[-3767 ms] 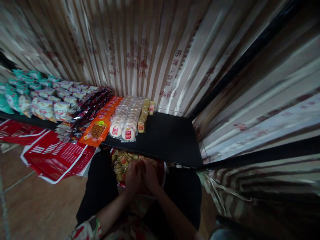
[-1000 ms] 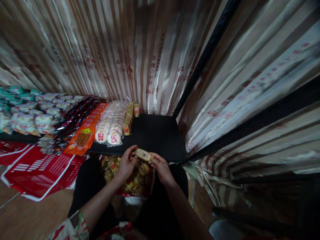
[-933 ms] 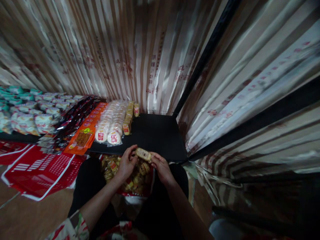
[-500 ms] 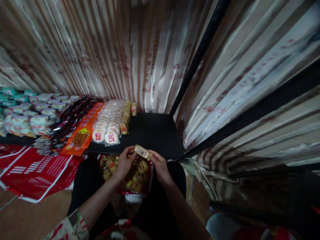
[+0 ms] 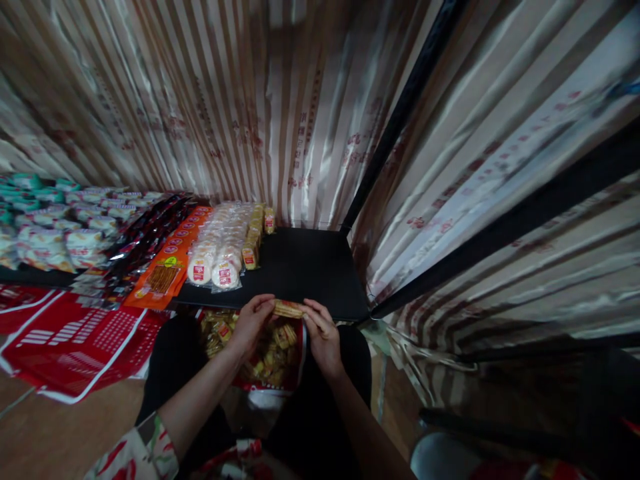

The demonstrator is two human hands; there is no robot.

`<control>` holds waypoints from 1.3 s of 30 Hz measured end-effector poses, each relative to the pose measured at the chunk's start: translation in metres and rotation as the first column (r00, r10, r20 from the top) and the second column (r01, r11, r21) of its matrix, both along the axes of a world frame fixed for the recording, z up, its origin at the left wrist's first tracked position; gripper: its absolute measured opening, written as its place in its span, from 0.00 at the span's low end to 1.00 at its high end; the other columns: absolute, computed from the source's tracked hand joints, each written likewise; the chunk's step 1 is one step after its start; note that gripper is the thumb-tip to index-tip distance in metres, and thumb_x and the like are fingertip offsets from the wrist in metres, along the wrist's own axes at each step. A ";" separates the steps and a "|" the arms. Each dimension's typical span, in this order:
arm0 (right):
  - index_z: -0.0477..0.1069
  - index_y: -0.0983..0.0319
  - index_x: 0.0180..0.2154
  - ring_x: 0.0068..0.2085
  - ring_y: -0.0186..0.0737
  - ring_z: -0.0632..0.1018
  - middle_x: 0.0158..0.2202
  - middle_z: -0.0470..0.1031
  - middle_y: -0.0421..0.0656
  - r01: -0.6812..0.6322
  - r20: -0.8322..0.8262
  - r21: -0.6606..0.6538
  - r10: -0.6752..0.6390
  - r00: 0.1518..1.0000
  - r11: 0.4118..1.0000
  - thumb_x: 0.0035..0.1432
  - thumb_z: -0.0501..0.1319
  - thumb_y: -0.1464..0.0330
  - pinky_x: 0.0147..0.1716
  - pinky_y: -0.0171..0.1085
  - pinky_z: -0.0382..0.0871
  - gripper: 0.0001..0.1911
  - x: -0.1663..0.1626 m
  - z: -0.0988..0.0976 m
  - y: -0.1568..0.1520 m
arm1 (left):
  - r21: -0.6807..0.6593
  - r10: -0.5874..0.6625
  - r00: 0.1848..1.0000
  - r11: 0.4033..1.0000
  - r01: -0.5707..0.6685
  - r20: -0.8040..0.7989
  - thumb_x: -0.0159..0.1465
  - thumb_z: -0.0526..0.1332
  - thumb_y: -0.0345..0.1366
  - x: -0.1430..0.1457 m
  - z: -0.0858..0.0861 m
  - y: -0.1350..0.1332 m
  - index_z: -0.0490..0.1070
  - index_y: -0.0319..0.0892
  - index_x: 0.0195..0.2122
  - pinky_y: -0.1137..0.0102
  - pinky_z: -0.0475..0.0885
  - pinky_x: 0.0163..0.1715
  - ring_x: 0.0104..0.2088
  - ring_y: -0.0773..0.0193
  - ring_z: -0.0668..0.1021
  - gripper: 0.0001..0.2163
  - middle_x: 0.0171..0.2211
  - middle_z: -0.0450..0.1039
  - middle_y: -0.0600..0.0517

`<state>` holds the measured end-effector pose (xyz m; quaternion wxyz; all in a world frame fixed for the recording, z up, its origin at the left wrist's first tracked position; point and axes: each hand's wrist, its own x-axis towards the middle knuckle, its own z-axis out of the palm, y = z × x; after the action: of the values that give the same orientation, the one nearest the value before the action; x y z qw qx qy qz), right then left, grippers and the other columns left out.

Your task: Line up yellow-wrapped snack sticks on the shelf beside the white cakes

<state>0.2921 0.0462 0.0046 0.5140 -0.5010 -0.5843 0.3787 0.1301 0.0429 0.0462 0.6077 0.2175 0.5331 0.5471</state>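
Observation:
Between my two hands is a small packet of biscuits [image 5: 289, 309] in clear wrapping, held edge-on near the front of the black shelf [image 5: 315, 267]. My left hand [image 5: 254, 321] pinches its left end, and my right hand [image 5: 321, 333] grips the right end. Below them, a red bag [image 5: 295, 383] between my knees holds many similar yellowish packets [image 5: 275, 357]. On the shelf, a row of matching biscuit packets [image 5: 251, 252] runs back toward the curtain, with a single packet [image 5: 270, 220] beside its far end.
Left of that row lie round white crackers [image 5: 225, 270] in clear wrap, orange snack bags [image 5: 160, 280], dark packets [image 5: 133, 247] and white packs [image 5: 45, 250]. A red shopping bag [image 5: 75, 347] sits at lower left. Striped curtains [image 5: 225, 100] and black frame bars [image 5: 400, 127] enclose the shelf.
The biscuit packet has been turned in my hands from its flat face to its layered edge. Both hands stay at about the same place.

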 end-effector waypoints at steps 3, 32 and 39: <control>0.77 0.55 0.36 0.50 0.43 0.70 0.47 0.71 0.45 0.009 0.029 0.023 -0.009 1.000 1.000 0.56 0.56 0.64 0.53 0.44 0.61 0.12 -0.002 0.000 0.001 | -0.022 0.019 0.998 1.000 -0.020 -0.053 0.45 0.68 0.38 0.000 -0.001 0.001 0.70 0.38 0.36 0.71 0.71 0.35 0.30 0.68 0.76 0.18 0.29 0.74 0.52; 0.71 0.57 0.40 0.34 0.39 0.76 0.32 0.76 0.40 -0.079 -0.236 -0.264 0.015 0.972 0.961 0.41 0.62 0.66 0.36 0.38 0.70 0.19 -0.061 -0.004 0.155 | 0.034 0.197 0.893 0.979 -0.201 -0.404 0.50 0.59 0.28 0.019 -0.048 0.106 0.68 0.37 0.45 0.73 0.71 0.27 0.31 0.68 0.73 0.19 0.44 0.69 0.43; 0.68 0.57 0.42 0.36 0.39 0.76 0.35 0.76 0.40 0.030 0.010 -0.162 -0.029 1.000 0.986 0.45 0.60 0.67 0.40 0.40 0.68 0.19 -0.087 -0.011 0.227 | 0.145 0.162 0.973 0.980 -0.138 -0.167 0.59 0.55 0.36 0.015 -0.038 0.157 0.66 0.40 0.52 0.71 0.73 0.39 0.54 0.57 0.69 0.19 0.58 0.60 0.43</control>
<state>0.2051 0.2736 -0.0064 0.4750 -0.5512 -0.5459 0.4154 0.1455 0.2001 0.0082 0.4987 0.2645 0.5627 0.6039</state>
